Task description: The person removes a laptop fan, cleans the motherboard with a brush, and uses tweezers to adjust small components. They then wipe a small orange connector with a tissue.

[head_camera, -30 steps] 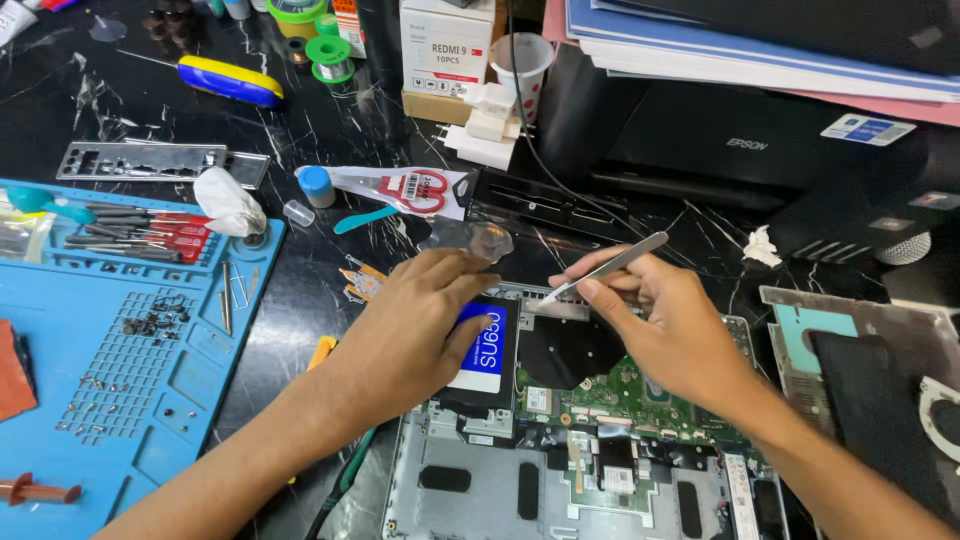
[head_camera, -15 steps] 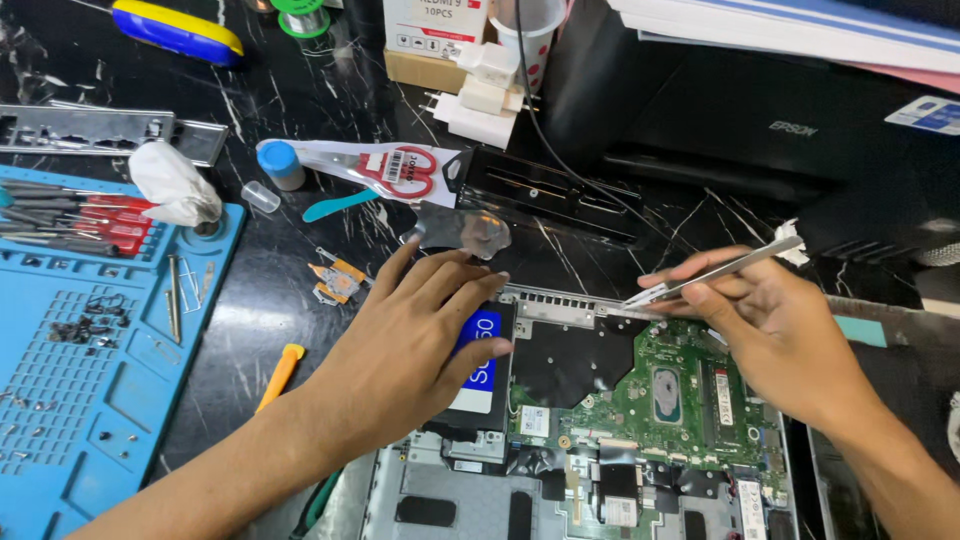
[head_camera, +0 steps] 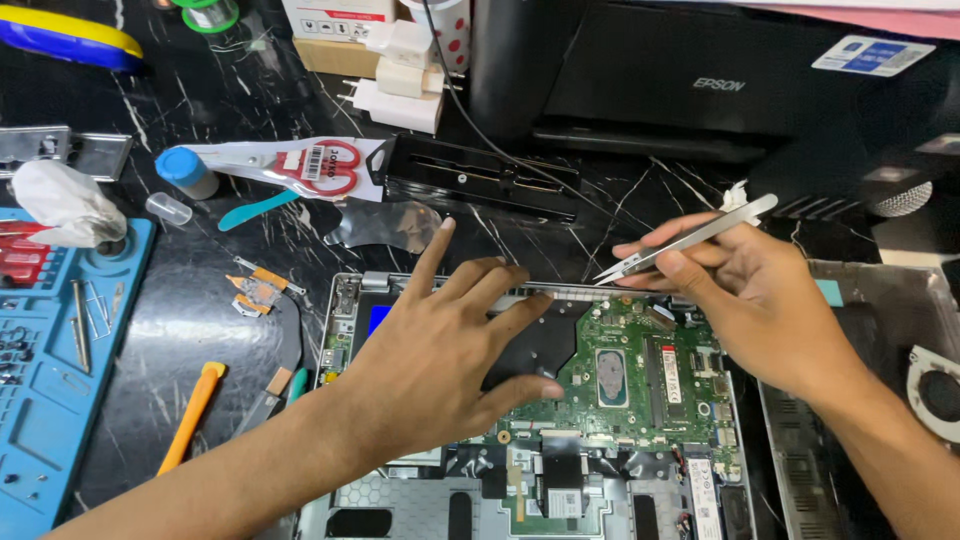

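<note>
An opened laptop (head_camera: pixel 640 470) lies with its green circuit board (head_camera: pixel 640 360) exposed at the lower middle. My left hand (head_camera: pixel 450 350) rests flat on the laptop's left part, fingers spread, covering a blue-labelled part (head_camera: pixel 378 318). My right hand (head_camera: pixel 740 290) hovers over the board's upper right edge and pinches metal tweezers (head_camera: pixel 680 242), their tips pointing left toward the laptop's rear edge.
A black printer (head_camera: pixel 720 80) stands behind. A blue work mat (head_camera: pixel 50 400) with screws and tools lies at the left. An orange pry tool (head_camera: pixel 195 410), packaged scissors (head_camera: pixel 300 165), a black bar (head_camera: pixel 470 180) and a removed cover with a fan (head_camera: pixel 900 400) surround the laptop.
My left hand has spread flat and reached further over the laptop. My right hand with the tweezers has drawn a little to the right. The view has closed in.
</note>
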